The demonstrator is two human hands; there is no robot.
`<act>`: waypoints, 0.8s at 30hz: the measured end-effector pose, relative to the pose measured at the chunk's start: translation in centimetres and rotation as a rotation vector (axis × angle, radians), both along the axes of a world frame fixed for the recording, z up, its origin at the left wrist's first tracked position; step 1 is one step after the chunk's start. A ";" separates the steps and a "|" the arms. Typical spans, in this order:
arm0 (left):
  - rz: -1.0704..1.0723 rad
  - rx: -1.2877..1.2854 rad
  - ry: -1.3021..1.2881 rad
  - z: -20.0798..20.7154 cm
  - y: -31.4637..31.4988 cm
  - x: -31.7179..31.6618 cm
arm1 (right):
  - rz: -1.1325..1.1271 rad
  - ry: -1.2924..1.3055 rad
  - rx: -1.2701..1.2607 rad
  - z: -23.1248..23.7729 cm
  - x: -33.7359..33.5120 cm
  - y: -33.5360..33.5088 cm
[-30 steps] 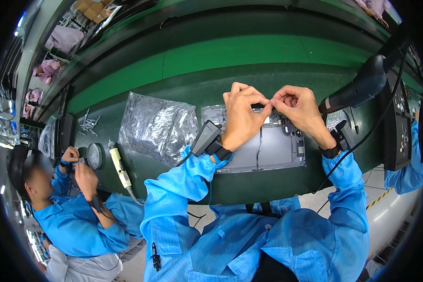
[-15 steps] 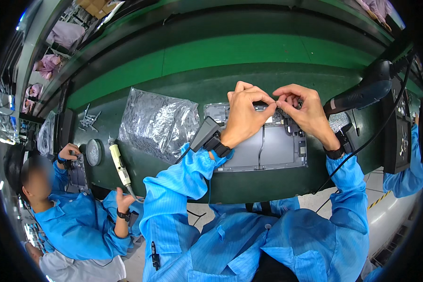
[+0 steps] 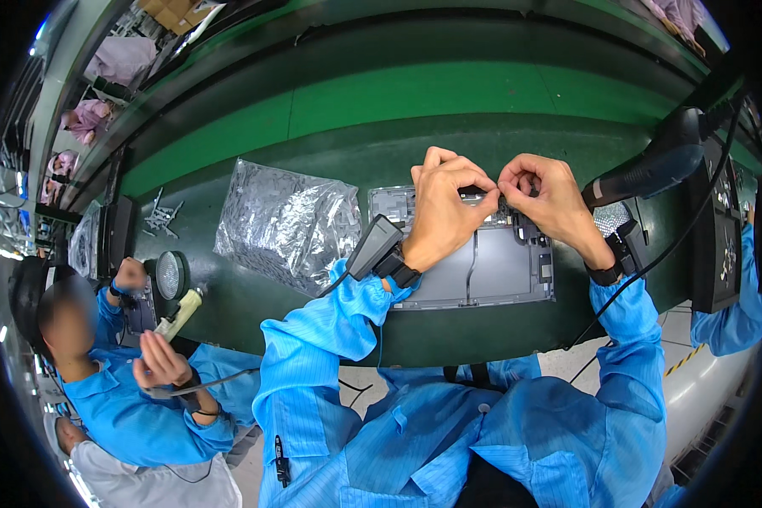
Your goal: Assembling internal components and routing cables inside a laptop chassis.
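A grey laptop casing (image 3: 508, 275) with exposed inner parts lies flat on the green bench before me. My left hand (image 3: 445, 216) is over its far middle portion, thumb and index finger pinched together. Close on its right, my right hand (image 3: 547, 199) pinches in the same way, fingers curled. The fingertips almost meet above the casing's far edge. Whatever is between them is too small to make out. Both wrists wear black straps. Left of the casing rests a clear plastic bag (image 3: 286, 227) with dark flat pieces visible through it.
A black tool arm (image 3: 652, 165) stands by my right hand, near a round dish (image 3: 611, 218). At left a co-worker in blue holds a pale electric screwdriver (image 3: 178, 315) beside another round dish (image 3: 170, 275). Loose grey strips (image 3: 162, 213) lie beyond. A black rack (image 3: 720, 245) stands right.
My fingertips have drawn slightly apart, the left hand shifting a little; both stay pinched above the casing. The co-worker has picked up the screwdriver from the bench.
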State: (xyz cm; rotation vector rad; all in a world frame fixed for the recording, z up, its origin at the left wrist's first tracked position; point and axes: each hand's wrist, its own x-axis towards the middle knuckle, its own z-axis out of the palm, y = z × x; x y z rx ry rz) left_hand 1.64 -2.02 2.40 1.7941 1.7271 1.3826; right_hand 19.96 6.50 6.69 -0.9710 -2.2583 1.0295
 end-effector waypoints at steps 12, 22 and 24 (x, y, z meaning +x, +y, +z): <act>-0.002 0.050 0.019 -0.1 -0.2 -0.1 | 0.083 0.083 0.131 -0.3 -0.1 0.1; 0.018 0.006 0.190 0.7 -3.6 -2.5 | 0.290 -0.003 0.284 -0.8 -1.3 0.5; 0.025 -0.003 0.183 0.4 -3.9 -2.7 | 0.292 -0.008 0.286 -0.8 -1.9 0.6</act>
